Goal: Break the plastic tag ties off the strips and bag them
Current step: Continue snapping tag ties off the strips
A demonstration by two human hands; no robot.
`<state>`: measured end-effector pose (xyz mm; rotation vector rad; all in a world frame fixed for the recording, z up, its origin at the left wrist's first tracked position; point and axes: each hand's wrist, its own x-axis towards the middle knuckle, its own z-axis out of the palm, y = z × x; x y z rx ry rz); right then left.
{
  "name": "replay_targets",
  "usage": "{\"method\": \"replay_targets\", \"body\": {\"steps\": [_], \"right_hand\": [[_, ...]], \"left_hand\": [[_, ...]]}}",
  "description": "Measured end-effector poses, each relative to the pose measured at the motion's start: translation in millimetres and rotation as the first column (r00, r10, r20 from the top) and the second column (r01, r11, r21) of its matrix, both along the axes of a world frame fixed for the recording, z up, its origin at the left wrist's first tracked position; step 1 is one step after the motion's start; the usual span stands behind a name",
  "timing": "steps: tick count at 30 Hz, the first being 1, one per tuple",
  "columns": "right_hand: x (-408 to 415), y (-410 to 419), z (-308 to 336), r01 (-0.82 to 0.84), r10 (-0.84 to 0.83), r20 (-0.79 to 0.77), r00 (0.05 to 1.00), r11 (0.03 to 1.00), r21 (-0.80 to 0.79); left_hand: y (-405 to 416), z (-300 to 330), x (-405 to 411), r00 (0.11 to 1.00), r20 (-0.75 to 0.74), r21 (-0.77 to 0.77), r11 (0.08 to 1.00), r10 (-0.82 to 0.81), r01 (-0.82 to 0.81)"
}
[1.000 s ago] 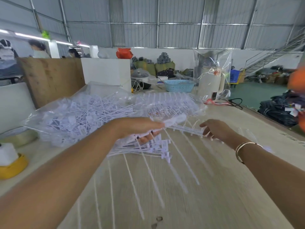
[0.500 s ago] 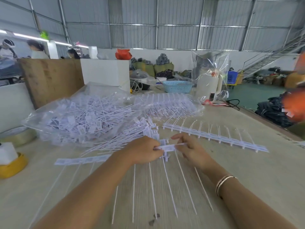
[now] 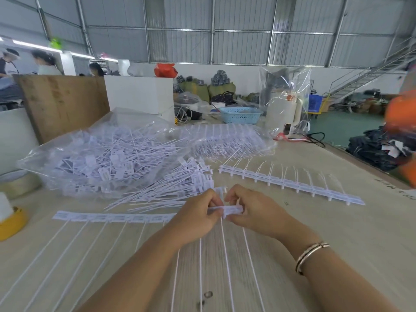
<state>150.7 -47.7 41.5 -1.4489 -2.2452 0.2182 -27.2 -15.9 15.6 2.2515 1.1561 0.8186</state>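
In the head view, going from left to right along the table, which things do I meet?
Yellow tape dispenser → bag of loose ties → left hand → right hand → unbroken strip.

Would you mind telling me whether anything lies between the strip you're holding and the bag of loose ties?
Yes: a loose pile of broken-off ties lies on the table between the strip, pinched by both the left hand and right hand, and the clear bag. Nothing else visible intervenes.

Bare table (image 3: 337,239) right of hands; loose ties (image 3: 171,188), full bag (image 3: 96,158) crowd left-front; strip (image 3: 290,184) lies right-front.
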Motion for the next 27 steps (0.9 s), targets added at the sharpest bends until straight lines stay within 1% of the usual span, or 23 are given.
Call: {"method": "replay_targets", "body": {"steps": [2,4,6,9,11,19,23,25,27], "right_hand": [[-3,1,0,0.021,-0.031,0.074,0.997,0.991,0.132],[-2,3,-1,0.034,-0.062,0.113,0.992,0.971,0.235],[0,5,-3,0.028,-0.068,0.141,0.988,0.962,0.273],[3,8,-6,0.010,-0.064,0.177,0.982,0.956,0.294],[3,10,-8,0.009,-0.071,0.190,0.979,0.951,0.308],[3,10,-11,-0.015,-0.026,0.165,0.986,0.970,0.242],[3,12,-12,-0.039,0.016,0.138,0.990,0.985,0.166],[4,12,-11,-0.035,0.022,0.109,0.994,0.991,0.126],[5,12,-11,-0.038,0.035,0.046,0.998,0.996,0.081]], "left_hand": [[0,-1,-1,1.000,0.020,0.008,1.000,-0.001,0.001],[0,-1,-4,0.998,0.061,-0.005,1.000,-0.001,0.001],[0,-1,-5,0.997,0.071,-0.017,1.000,-0.006,0.007],[1,-3,-6,1.000,0.021,0.000,1.000,-0.003,0.003],[2,-4,-7,1.000,0.015,0.005,1.000,-0.009,0.009],[5,-2,-12,0.996,0.038,-0.016,0.996,-0.082,0.083],[4,-4,-12,0.994,0.045,0.010,0.995,-0.103,0.102],[4,-4,-12,0.993,0.057,0.004,0.995,-0.099,0.099],[4,-4,-12,0.992,0.076,-0.007,0.995,-0.096,0.097]]}}
